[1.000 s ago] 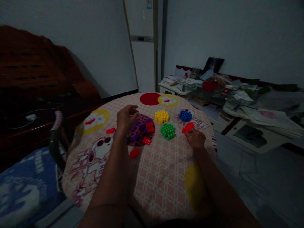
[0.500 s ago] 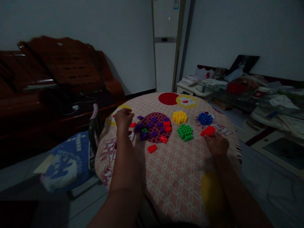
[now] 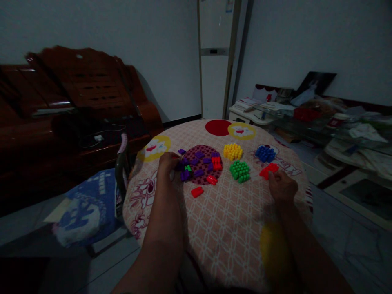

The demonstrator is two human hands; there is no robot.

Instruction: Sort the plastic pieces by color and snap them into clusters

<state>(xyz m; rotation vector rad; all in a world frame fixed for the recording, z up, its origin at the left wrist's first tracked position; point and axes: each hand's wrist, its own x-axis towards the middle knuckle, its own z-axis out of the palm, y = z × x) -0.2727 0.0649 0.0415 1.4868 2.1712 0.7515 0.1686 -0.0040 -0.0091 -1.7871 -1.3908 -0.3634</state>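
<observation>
My left hand [image 3: 168, 164] reaches down at the left of the table, its fingers bent round a red building block [image 3: 175, 157] that is mostly hidden. Purple building blocks [image 3: 185, 175] lie beside its fingertips, with a green block [image 3: 188, 168] among them. On the right, my right hand [image 3: 283, 185] pinches a cluster of joined red blocks [image 3: 268, 170] between thumb and fingers, low over the cloth. Beyond that are a blue cluster [image 3: 265, 153], a green cluster [image 3: 239, 170] and a yellow cluster [image 3: 233, 151]. Two loose red pieces, one a red block [image 3: 197, 192], lie near the middle.
A patterned cloth covers the round table [image 3: 226, 228]. A chair with a blue cover [image 3: 92, 204] stands at the left, before a wooden bench [image 3: 85, 90]. To the right, a glass-topped cabinet [image 3: 330, 130] is heaped with papers and bags.
My left hand has come down and right onto the red block by the purple pieces. My right hand still holds the red cluster, its fingers slightly shifted.
</observation>
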